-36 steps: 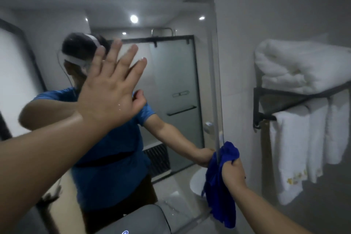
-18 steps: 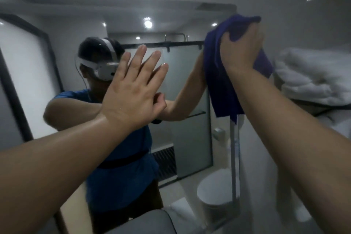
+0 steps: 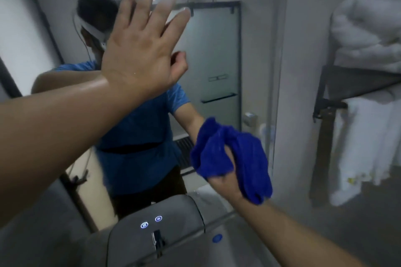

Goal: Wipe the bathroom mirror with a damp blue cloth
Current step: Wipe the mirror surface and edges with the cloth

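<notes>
Two hands up: left hand flat on mirror, fingers wide; right hand grips blue cloth, bunched, below them. We should spread it and press evenly.

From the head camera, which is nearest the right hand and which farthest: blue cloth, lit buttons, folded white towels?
1. blue cloth: gripped in the right hand.
2. lit buttons: below, to its left.
3. folded white towels: high up on the right.

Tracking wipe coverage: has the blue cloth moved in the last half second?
Yes. The blue cloth, gripped in the right hand, has dropped from the top right corner of the mirror to near its bottom right corner.
</notes>
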